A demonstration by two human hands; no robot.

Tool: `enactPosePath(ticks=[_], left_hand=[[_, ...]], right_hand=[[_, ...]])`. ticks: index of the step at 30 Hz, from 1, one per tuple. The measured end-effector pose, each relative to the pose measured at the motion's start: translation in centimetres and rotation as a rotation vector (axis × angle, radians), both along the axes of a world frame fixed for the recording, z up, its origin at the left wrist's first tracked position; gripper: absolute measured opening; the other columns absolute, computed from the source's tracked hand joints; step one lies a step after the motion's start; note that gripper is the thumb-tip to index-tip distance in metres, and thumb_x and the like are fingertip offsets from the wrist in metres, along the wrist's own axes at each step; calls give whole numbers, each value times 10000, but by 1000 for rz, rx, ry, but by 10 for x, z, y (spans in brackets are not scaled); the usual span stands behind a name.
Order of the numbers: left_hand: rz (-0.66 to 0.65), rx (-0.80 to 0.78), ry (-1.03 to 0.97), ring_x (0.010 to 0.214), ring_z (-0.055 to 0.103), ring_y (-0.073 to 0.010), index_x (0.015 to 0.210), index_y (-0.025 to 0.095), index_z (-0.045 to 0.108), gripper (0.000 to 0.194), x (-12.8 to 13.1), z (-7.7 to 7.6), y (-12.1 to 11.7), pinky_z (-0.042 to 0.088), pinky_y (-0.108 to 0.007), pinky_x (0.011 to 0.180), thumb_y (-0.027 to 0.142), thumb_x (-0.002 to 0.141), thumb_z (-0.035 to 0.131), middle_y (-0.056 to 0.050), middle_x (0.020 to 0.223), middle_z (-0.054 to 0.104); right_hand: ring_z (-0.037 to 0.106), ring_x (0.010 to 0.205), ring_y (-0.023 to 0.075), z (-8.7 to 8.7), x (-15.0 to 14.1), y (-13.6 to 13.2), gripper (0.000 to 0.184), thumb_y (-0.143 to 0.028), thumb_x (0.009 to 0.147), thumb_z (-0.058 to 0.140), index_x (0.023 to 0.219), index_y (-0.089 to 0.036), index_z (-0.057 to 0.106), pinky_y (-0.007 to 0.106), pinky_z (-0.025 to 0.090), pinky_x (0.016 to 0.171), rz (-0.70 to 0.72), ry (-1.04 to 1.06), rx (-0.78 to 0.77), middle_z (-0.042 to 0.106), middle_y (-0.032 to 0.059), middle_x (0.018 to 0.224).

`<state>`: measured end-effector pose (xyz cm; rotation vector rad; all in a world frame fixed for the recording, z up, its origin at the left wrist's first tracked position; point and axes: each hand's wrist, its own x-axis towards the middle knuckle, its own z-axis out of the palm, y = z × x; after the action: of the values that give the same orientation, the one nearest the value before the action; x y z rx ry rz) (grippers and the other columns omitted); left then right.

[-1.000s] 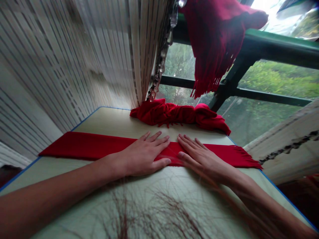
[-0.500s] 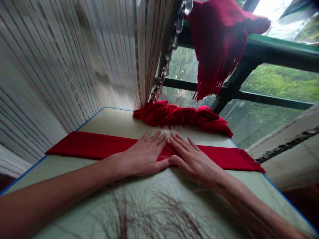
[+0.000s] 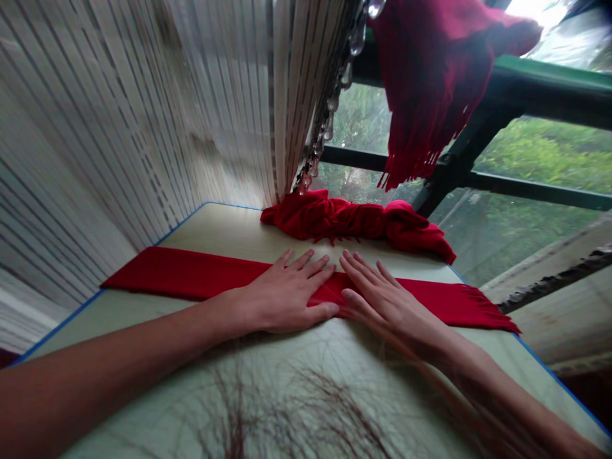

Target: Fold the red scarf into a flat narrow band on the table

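A long red scarf (image 3: pixel 191 274) lies folded into a flat strip across the table, with its fringe at the right end. My left hand (image 3: pixel 287 296) rests palm down on the middle of the scarf, fingers spread. Just to its right, my right hand (image 3: pixel 382 293) also lies flat on the scarf, fingers stretched out. A small gap separates the two hands. Part of the scarf is hidden beneath them.
A crumpled red scarf (image 3: pixel 354 220) lies along the table's far edge. Another fringed red scarf (image 3: pixel 430 83) hangs over the green window frame (image 3: pixel 549 83). A striped string curtain (image 3: pixel 143 115) borders the pale, blue-edged table (image 3: pixel 296 389) on the left. Blurred hair crosses the foreground.
My hands have moved slightly apart; their thumbs were touching before and now are separated. The scarf has kept its place on the table, while the whole view has shifted a little.
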<state>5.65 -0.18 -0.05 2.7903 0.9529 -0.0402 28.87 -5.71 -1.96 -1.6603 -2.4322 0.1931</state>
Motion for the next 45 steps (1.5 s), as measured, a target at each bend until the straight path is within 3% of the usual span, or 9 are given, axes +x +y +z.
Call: enactPosePath(ticks=[3, 10, 16, 21, 25, 28, 32, 40, 45], left_hand=[[10, -4, -7, 1615, 29, -286, 1673, 189, 159, 870, 0, 0, 1, 45, -571, 1296, 742, 1012, 272, -52, 1732, 75], [4, 0, -1, 1615, 31, -279, 1664, 167, 201, 861, -1, -1, 1, 37, -568, 1295, 723, 1014, 295, -60, 1728, 94], [9, -10, 2, 1616, 47, -274, 1670, 178, 176, 869, -2, -1, 1, 36, -563, 1296, 737, 1012, 266, -60, 1731, 107], [5, -13, 2, 1616, 44, -271, 1666, 158, 188, 877, -2, 0, 0, 35, -558, 1299, 733, 1010, 276, -65, 1730, 111], [5, -22, -4, 1616, 41, -283, 1668, 167, 190, 873, -1, 0, 1, 32, -569, 1296, 732, 1008, 280, -57, 1731, 108], [7, -26, -6, 1616, 38, -278, 1667, 165, 190, 873, -1, 0, 1, 25, -567, 1296, 732, 1009, 275, -56, 1731, 110], [1, -9, -18, 1615, 69, -285, 1668, 165, 185, 887, -1, -1, 2, 38, -567, 1295, 746, 1004, 267, -72, 1730, 123], [-3, -10, -18, 1614, 77, -292, 1662, 159, 209, 869, 0, 1, 1, 50, -570, 1289, 728, 1009, 282, -83, 1726, 149], [-3, 1, -27, 1613, 71, -299, 1664, 165, 207, 872, -2, -1, 1, 46, -564, 1289, 735, 1006, 271, -86, 1730, 141]], right_hand=[[126, 1598, 270, 0, -5, 0, 728, -633, 1068, 226, 1662, -212, 212, 588, 119, 1294, 27, -12, -38, 204, 75, 1720], [141, 1595, 277, 0, 16, 1, 790, -661, 1052, 215, 1650, -147, 249, 567, 116, 1298, -72, -56, -91, 217, 111, 1714], [86, 1600, 256, 6, -4, -1, 786, -656, 1057, 214, 1658, -150, 204, 548, 86, 1302, 51, -18, -90, 159, 86, 1724], [102, 1597, 271, 1, 24, -2, 780, -660, 1053, 210, 1655, -165, 234, 554, 82, 1302, -35, -34, -125, 195, 81, 1722], [136, 1595, 272, -4, 37, 1, 711, -629, 1068, 211, 1657, -233, 241, 587, 115, 1296, -83, -13, -61, 228, 62, 1720], [124, 1599, 262, -4, 18, 3, 695, -602, 1079, 220, 1665, -227, 203, 582, 113, 1297, -27, 11, 37, 192, 72, 1729], [135, 1597, 267, -3, 0, 4, 709, -628, 1072, 227, 1662, -235, 220, 585, 135, 1294, 31, -18, 9, 228, 78, 1722], [123, 1596, 285, -6, 46, 5, 728, -664, 1054, 206, 1655, -256, 256, 614, 114, 1288, -128, 6, -86, 214, 61, 1723], [48, 1605, 255, -2, 24, 15, 738, -643, 1064, 188, 1665, -215, 209, 575, 59, 1299, -66, 46, 43, 147, 66, 1740]])
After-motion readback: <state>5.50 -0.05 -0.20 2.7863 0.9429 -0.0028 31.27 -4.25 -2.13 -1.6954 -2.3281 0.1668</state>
